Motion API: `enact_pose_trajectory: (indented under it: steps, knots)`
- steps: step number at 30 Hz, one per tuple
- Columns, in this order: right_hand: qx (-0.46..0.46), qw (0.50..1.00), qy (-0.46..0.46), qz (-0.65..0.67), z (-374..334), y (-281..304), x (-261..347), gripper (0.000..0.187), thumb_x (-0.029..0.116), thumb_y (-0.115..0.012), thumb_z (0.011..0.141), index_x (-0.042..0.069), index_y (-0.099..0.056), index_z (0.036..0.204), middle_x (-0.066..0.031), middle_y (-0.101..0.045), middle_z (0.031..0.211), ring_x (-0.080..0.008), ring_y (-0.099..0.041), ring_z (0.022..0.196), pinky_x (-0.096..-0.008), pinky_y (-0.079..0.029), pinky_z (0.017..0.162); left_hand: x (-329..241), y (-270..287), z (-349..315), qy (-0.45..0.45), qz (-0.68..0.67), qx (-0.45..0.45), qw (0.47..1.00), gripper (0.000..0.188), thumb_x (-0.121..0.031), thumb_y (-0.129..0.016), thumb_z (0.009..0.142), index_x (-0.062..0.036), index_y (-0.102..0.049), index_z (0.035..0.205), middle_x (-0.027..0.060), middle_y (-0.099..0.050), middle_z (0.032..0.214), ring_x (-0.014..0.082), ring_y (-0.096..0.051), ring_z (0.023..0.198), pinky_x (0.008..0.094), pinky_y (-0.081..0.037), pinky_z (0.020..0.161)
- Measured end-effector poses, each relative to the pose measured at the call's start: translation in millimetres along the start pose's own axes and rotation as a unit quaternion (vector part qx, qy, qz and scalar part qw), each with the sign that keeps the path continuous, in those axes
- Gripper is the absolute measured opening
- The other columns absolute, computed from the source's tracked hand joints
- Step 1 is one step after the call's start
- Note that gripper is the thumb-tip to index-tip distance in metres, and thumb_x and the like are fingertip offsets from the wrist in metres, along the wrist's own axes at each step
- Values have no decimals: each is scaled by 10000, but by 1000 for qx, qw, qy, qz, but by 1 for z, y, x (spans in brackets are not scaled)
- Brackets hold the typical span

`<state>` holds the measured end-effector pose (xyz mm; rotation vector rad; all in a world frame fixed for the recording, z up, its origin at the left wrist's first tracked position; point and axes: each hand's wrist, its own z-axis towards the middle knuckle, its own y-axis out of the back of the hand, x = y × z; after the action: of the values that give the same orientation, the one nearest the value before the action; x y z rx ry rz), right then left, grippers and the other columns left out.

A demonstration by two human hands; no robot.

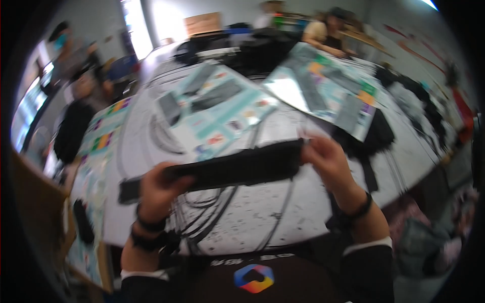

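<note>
Fabric strip (242,165), black, spans above the white table (308,207) — left part clasped in the left hand (160,186), right end pinched at its edge by the right hand (327,159), whose small hold might slip if tugged unevenly.

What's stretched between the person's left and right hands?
A long black strip spans the gap from the left hand to the right hand, seen in the head view.

Right hand (327,159) blurred, black strip (240,167) partly covered
</note>
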<state>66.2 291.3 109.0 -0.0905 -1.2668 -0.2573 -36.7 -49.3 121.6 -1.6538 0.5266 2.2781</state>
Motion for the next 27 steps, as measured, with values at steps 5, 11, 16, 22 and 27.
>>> enact_pose_trajectory:
  steps: [5, 11, 16, 22, 27]
  knots:
    - [-350, 937, -14, -21, 69, 170, 3, 690, 148, -547, 867, 67, -194, 1455, -59, -597, 751, -74, -449, 522, -208, -385, 483, 27, 62, -36, -51, 10, -134, 990, 334, -77, -714, 793, -14, -511, 1050, 44, -547, 971, 137, -521, 912, 270, -404, 854]
    - [-451, 875, -160, 71, 33, 317, -25, 687, 83, -493, 831, 200, -245, 1461, 23, -443, 562, -51, -340, 413, -202, -285, 369, 5, 113, -80, -89, 212, -139, 963, 236, -53, -677, 831, 12, -577, 1035, 75, -621, 890, 153, -577, 792, 276, -468, 713]
    - [-415, 878, -159, 178, 18, 375, -38, 580, 197, -497, 869, 132, -319, 1417, -48, -573, 696, -119, -485, 554, -235, -412, 505, -10, 114, -88, -28, 225, -191, 955, 285, -85, -692, 838, 44, -573, 1063, 90, -621, 966, 187, -561, 874, 321, -447, 812]
    - [-496, 826, -87, 252, 28, 358, -45, 668, 551, -257, 924, 8, -619, 1071, -77, -629, 852, -208, -598, 753, -346, -506, 715, -23, 105, -85, 9, 283, -164, 945, 289, -107, -654, 865, 48, -561, 1091, 104, -618, 964, 194, -557, 841, 304, -453, 798]
    - [-483, 841, -148, 196, 32, 345, -48, 586, 555, -258, 935, 206, -396, 1386, 14, -430, 584, -110, -412, 492, -265, -429, 496, -1, 121, -78, -52, 117, -178, 976, 337, -125, -680, 826, -16, -494, 1086, 27, -553, 947, 128, -528, 908, 277, -400, 870]
